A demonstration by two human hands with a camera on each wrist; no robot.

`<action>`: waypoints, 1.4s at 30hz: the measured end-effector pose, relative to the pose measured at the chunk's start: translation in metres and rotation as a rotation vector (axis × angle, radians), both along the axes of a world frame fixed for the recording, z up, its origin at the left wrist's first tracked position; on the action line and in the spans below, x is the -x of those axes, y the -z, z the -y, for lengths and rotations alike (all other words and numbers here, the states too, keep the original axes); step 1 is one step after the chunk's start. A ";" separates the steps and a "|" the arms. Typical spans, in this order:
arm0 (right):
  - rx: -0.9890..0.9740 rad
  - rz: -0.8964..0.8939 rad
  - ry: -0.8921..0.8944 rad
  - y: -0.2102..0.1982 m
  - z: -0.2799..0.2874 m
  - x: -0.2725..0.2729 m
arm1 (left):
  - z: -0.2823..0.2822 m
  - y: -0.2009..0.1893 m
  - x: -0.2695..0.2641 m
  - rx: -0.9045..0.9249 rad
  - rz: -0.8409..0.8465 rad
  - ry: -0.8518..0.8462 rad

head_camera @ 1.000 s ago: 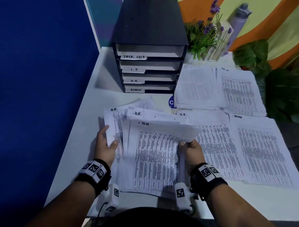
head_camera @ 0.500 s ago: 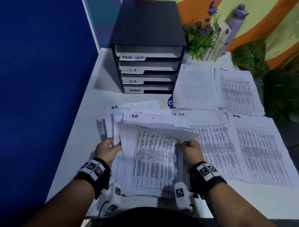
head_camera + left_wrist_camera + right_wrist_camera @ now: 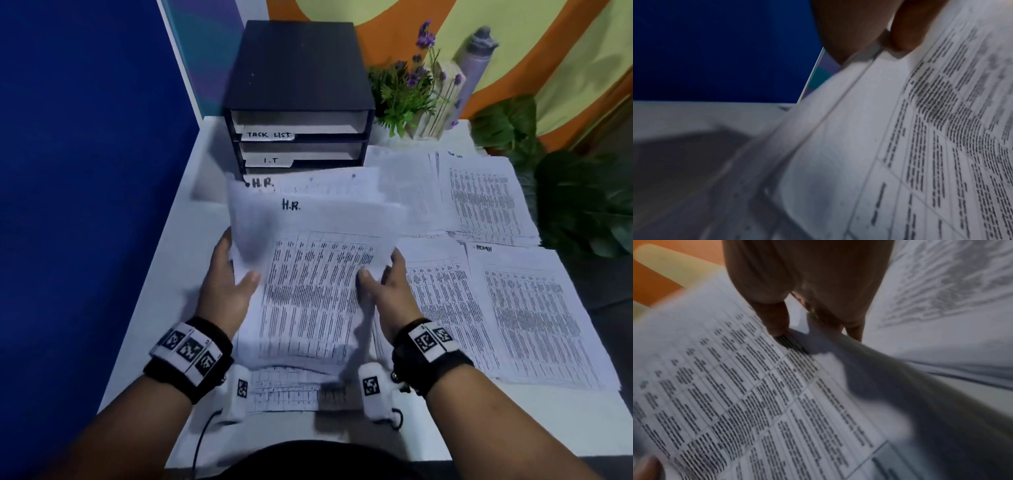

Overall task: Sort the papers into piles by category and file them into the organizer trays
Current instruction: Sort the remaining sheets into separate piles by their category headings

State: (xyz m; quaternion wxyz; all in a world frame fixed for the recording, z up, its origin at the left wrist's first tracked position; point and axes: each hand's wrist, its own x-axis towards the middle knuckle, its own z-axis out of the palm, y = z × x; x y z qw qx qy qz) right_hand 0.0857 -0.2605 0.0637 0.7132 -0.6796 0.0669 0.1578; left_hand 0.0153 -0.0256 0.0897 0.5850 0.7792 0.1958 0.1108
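Note:
A thick stack of printed sheets headed H.R. point(image 3: 315, 274) is held off the white table, its far edge tipped up toward the black organizer point(image 3: 298, 85). My left hand point(image 3: 239, 270) pinches its left edge, thumb on top, and the left wrist view shows that thumb point(image 3: 906, 32) pressing the sheets point(image 3: 900, 146). On the opposite edge my right hand point(image 3: 380, 274) grips the same way, thumb point(image 3: 774, 318) on the print point(image 3: 756, 402). The TASK LIST tray point(image 3: 270, 134) and I.T tray point(image 3: 270, 160) show; the lower trays are hidden behind the stack.
More sorted piles lie to the right: a task list pile point(image 3: 479, 192), another H.R. pile point(image 3: 435, 301) and an ADMIN pile point(image 3: 534, 315). One sheet point(image 3: 284, 390) stays under the lifted stack. A potted plant point(image 3: 404, 89) and bottle point(image 3: 476, 58) stand behind. A blue wall bounds the left.
The loose H.R. sheets have been squared between both hands, lifted off the table and carried forward toward the organizer, now covering its two lower trays.

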 end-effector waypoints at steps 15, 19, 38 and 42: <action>0.294 0.314 -0.186 -0.005 -0.012 0.031 | 0.031 0.022 0.005 -0.037 -0.141 -0.094; 0.424 0.282 0.088 -0.017 0.020 -0.004 | 0.059 0.009 -0.016 -0.013 -0.092 -0.042; 1.193 0.042 -0.194 0.064 0.162 -0.034 | 0.189 0.078 -0.066 -0.006 -0.767 0.390; 1.313 -0.003 -0.272 0.064 0.152 -0.034 | 0.183 0.077 -0.075 0.058 -0.713 0.335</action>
